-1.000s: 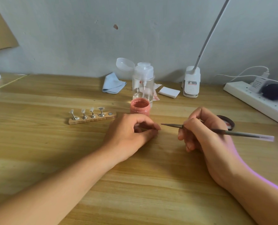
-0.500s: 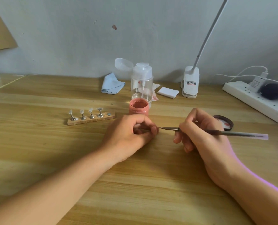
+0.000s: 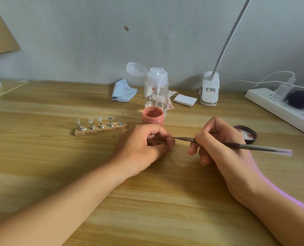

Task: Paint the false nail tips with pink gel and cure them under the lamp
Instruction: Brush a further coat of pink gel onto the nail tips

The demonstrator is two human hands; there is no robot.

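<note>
My left hand (image 3: 142, 146) rests on the wooden table with its fingers curled, thumb and forefinger pinching a small nail tip that they almost wholly hide. My right hand (image 3: 218, 144) grips a thin grey brush (image 3: 254, 147) like a pen, and the brush point reaches in between my left fingertips. Just behind my left hand stands an open jar of pink gel (image 3: 153, 115). To the left lies a wooden holder (image 3: 101, 129) with several clear nail tips on metal stands and one bare magnet (image 3: 120, 123). No curing lamp shows, only purple light on my right forearm.
The jar's dark lid (image 3: 248, 134) lies behind my right hand. Along the wall stand a clear pump bottle (image 3: 156, 89), a blue cloth (image 3: 123, 90), a white pad (image 3: 185, 100), a clip lamp base (image 3: 209, 89) and a power strip (image 3: 279, 107).
My right hand has moved left, bringing the brush point from a short gap away into my left fingertips. My left hand has stayed in place.
</note>
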